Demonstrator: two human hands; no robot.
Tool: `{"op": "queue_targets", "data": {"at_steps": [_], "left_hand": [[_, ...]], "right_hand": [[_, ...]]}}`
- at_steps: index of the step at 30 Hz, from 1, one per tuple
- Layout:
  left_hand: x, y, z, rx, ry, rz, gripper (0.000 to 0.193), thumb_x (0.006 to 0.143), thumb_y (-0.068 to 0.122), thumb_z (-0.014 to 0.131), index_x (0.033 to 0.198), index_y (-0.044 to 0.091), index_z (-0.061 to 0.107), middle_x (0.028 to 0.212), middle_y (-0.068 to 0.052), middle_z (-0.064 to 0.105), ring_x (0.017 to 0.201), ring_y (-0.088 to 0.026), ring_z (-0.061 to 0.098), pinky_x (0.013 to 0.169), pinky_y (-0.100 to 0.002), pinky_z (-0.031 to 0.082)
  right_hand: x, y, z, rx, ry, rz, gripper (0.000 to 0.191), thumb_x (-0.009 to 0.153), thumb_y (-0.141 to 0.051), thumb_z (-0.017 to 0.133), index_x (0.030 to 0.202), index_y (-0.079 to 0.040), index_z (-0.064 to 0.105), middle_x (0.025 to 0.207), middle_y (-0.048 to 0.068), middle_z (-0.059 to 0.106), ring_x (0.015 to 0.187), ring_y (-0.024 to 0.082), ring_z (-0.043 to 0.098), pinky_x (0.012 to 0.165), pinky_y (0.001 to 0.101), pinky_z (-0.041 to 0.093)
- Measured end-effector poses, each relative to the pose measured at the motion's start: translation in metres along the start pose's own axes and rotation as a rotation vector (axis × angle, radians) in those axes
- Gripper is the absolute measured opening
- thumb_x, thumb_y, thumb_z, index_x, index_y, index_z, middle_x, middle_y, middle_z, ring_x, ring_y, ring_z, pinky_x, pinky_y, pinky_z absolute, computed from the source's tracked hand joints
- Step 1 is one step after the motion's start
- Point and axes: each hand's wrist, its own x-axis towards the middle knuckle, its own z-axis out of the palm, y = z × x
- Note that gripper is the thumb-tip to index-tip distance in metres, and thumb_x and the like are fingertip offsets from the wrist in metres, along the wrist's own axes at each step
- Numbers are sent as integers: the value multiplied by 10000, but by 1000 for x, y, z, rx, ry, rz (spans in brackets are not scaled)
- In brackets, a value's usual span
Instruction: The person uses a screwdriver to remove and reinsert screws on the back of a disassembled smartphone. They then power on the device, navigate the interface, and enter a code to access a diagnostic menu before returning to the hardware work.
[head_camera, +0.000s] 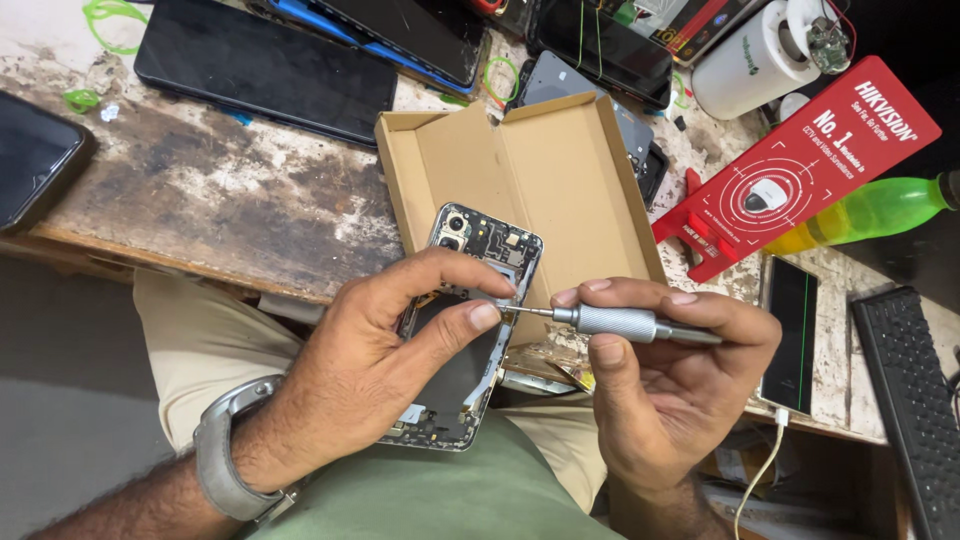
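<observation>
My left hand (370, 370) grips an opened smartphone (470, 250) with its back cover off; circuit board and camera lenses show at its top end. The thumb and forefinger pinch across the phone's middle. My right hand (660, 390) holds a slim silver precision screwdriver (615, 322) level, its tip touching the phone's right side next to my left thumb. The phone's lower half is partly hidden behind my left hand. A grey watch sits on my left wrist.
An open cardboard box lid (540, 170) lies under the phone on a worn wooden bench (200, 200). Several dark phones (260, 70) lie at the back, a red card (810, 160), green bottle (880, 210), charging phone (790, 335) and keyboard (915, 400) at right.
</observation>
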Motion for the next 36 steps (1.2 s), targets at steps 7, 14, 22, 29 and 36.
{"op": "queue_targets", "data": {"at_steps": [7,14,22,29,36], "left_hand": [[-1,-2,1,7,-4,61,138,1010,151,666,1092,52,717,987,-6,756,950,-58,687,841,-246,574],[-2,-2,2,33,9,40,128,1005,155,665,1076,58,707,967,4,744,916,-55,690,804,-245,587],[-1,-1,1,42,-17,-19,127,1002,166,663,1067,70,714,919,9,750,873,-45,698,763,-244,596],[-2,-4,2,50,-8,1,136,1010,163,651,1084,63,706,933,5,745,902,-44,678,794,-246,577],[-2,-1,2,28,-11,-63,148,1000,177,654,1089,72,711,907,11,748,863,-39,679,757,-238,580]], "right_hand": [[-1,0,-1,11,16,8,397,1087,38,658,1304,-83,349,1199,273,667,1095,317,734,1003,421,643],[-1,-1,-1,-15,12,1,395,1095,32,654,1306,-86,343,1207,275,667,1107,317,732,1009,406,640],[0,-4,-1,-59,-13,11,395,1082,43,649,1299,-76,341,1180,265,660,1107,308,734,990,409,654],[1,-5,-1,-58,-33,-7,401,1072,79,632,1301,-75,341,1170,266,656,1115,306,728,1004,419,650],[0,-5,-1,-64,-57,-43,418,1064,82,644,1293,-79,333,1164,271,668,1118,307,728,1005,417,648]]}}
